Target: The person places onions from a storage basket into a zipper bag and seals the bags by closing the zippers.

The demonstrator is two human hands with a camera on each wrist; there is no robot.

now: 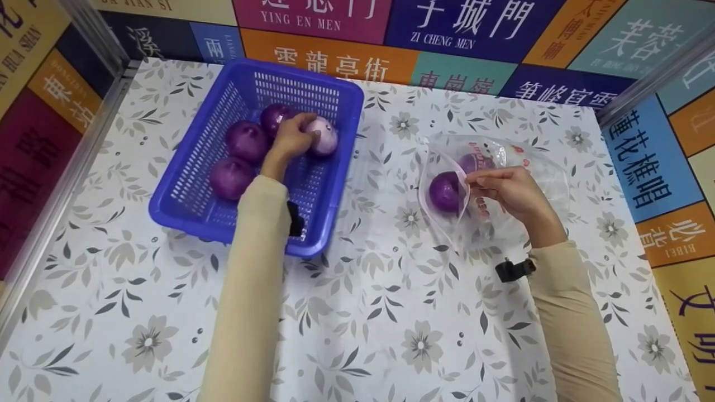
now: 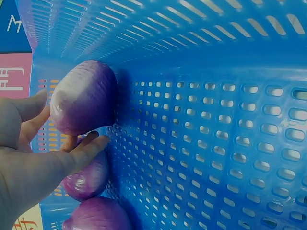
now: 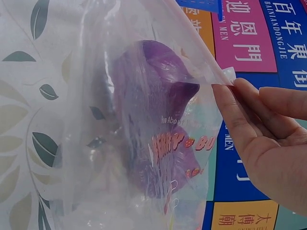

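In the head view my left hand [image 1: 293, 139] reaches into the blue plastic basket [image 1: 349, 106], its fingers and thumb around a pale purple onion [image 1: 324, 138]. The left wrist view shows this onion [image 2: 85, 98] between the digits, above other onions. Three darker onions, one of them a purple onion [image 1: 247, 141], lie in the basket to the left of the hand. My right hand [image 1: 516, 192] pinches the edge of a clear plastic bag [image 1: 511, 223] with red print, holding its mouth apart. Inside are two purple onions, the nearer onion [image 1: 445, 191] showing at the opening.
A white tablecloth [image 1: 357, 335] with grey leaves and flowers covers the table. Colourful panels [image 1: 458, 28] with large characters stand along the back and sides. Small black devices, such as the wrist camera [image 1: 515, 269], sit at both wrists.
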